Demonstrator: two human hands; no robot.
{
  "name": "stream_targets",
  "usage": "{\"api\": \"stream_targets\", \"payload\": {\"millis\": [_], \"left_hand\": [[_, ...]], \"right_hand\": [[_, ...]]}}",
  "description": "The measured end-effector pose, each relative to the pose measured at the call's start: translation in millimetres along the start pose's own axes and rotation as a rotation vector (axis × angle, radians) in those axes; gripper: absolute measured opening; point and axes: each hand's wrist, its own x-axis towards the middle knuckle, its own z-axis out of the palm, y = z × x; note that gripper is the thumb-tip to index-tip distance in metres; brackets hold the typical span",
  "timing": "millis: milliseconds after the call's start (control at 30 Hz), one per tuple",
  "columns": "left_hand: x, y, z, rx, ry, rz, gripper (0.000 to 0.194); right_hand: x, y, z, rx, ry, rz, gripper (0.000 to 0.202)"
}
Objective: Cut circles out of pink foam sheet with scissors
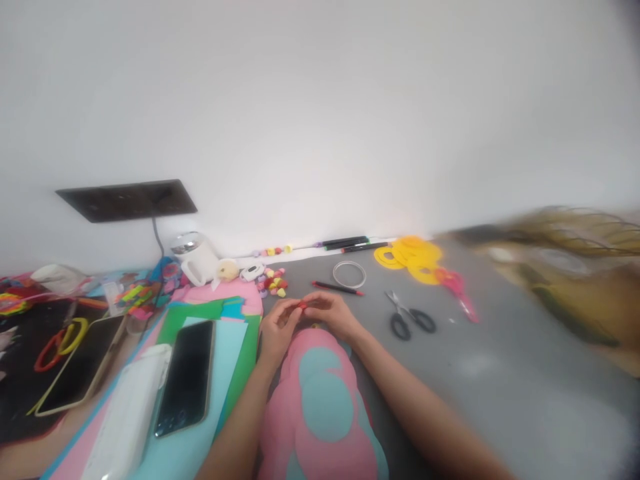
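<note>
We see a small red piece (302, 305) just below frame centre, pinched between both hands over the grey surface (500, 373). It is too small and blurred to tell what it is.

Left hand (278, 328): fingers (289, 311) closed together on the left side of the red piece. Right hand (334, 312): fingers (316, 307) closed on its right side. Both hands meet at the piece, forearms running down to the bottom edge of the frame.

Directly below the hands: a pink shape with light blue patches (320, 400), lying between the two forearms.

Just above the hands: a red-tipped marker (337, 288) and a white ring (349, 274), near each other. Left of those, a cluster of small coloured bits (274, 283).

Right of the hands: black-handled scissors (409, 316) flat on the surface. Further upper right, a stack of yellow paper rings (413, 259) with pink scissors (457, 288) just beside it.

Along the wall at centre: dark markers (350, 243) in a row.

Lower left: a dark phone (186, 377) on stacked coloured paper sheets (235, 333), a white case (131, 413) touching its left side, a second phone (80, 363) further left. Upper left of the desk area: a white mug (196, 261). Black wall plate (127, 199) above it, with a cable hanging down.

Right edge is blurred; we cannot tell what is there.
</note>
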Motion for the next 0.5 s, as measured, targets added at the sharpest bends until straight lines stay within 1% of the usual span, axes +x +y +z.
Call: {"api": "stream_targets", "payload": {"millis": [267,500], "left_hand": [[-0.6,-5.3,-0.6,-0.01,0.019,-0.015,0.019],[-0.3,-2.0,-1.4,-0.026,0.018,-0.044,0.022]], "right_hand": [[-3.1,-4.0,1.7,-0.049,-0.012,-0.023,0.025],[-3.4,-5.3,4.9,-0.052,0.017,-0.055,0.023]]}}
